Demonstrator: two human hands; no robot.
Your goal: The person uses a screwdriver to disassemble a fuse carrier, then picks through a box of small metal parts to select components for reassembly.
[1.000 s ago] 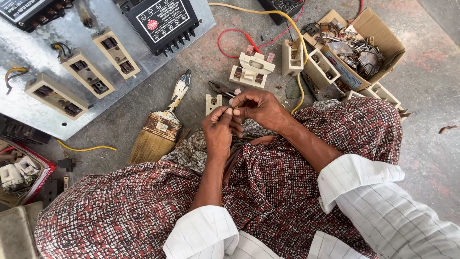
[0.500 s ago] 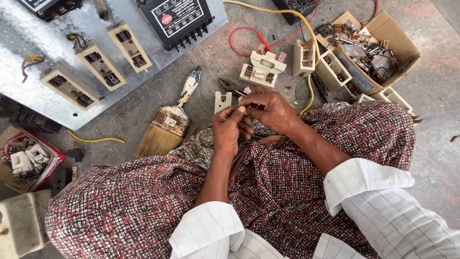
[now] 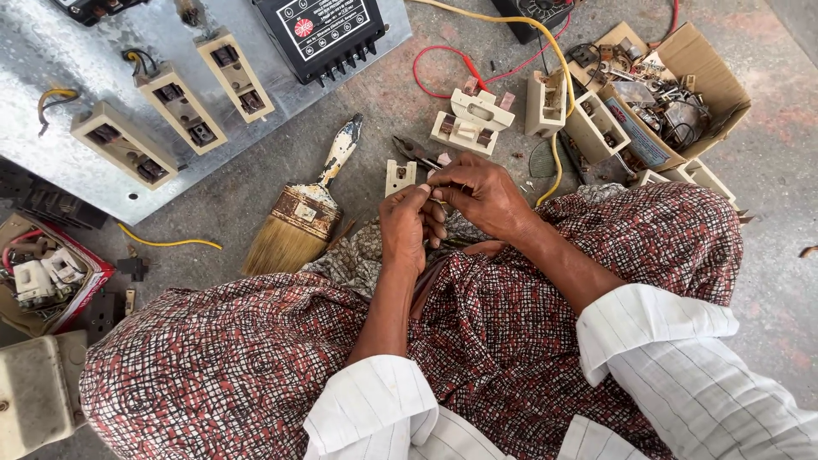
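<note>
- A tiny part (image 3: 437, 201), too small to identify, is pinched between the fingers of the left hand (image 3: 407, 223) and right hand (image 3: 477, 194), above the lap.
- It is judged light, stiff and easily dropped; a fingertip pinch at its ends suits it.
- Pliers (image 3: 417, 152) and a paintbrush (image 3: 302, 213) lie nearby on the floor (image 3: 358, 128).

The floor (image 3: 780, 162) was bare grey concrete, mottled with faint reddish stains — dusty and scuffed throughout. A galvanised metal sheet (image 3: 51, 64) lay flat over its upper left corner. Even daylight fell across everything — soft, with only shallow shadows.
</note>
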